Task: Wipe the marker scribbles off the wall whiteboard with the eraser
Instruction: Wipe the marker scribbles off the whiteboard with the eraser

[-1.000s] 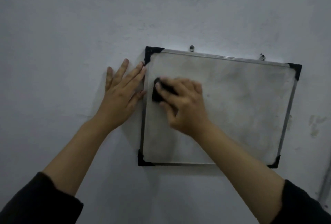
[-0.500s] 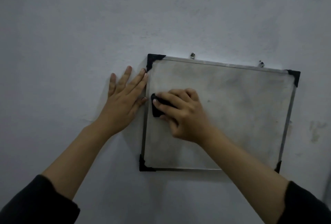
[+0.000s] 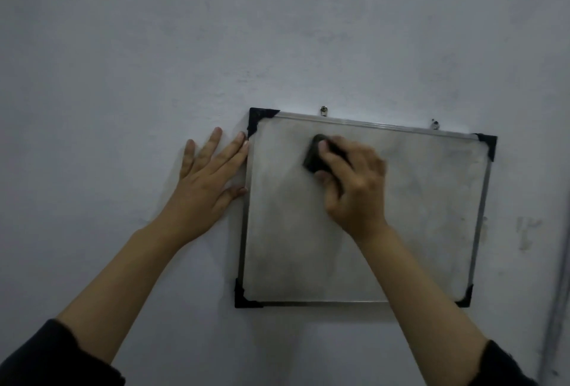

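A small whiteboard (image 3: 431, 231) with a metal frame and black corner caps hangs on the wall. Its surface is smudged grey, with faint marker traces. My right hand (image 3: 354, 188) presses a black eraser (image 3: 314, 155) against the board's upper middle; my fingers cover most of the eraser. My left hand (image 3: 206, 185) lies flat on the wall, fingers spread, with its fingertips and thumb touching the board's left frame edge.
The board hangs from two small screws (image 3: 323, 110) at its top edge. The grey-white wall (image 3: 216, 46) fills the view. A stain (image 3: 527, 231) marks the wall to the right of the board, and a dark vertical line (image 3: 558, 308) runs down the far right.
My right hand has slid the eraser from the board's left edge up and to the right, to the upper middle. My left hand has stayed flat against the frame.
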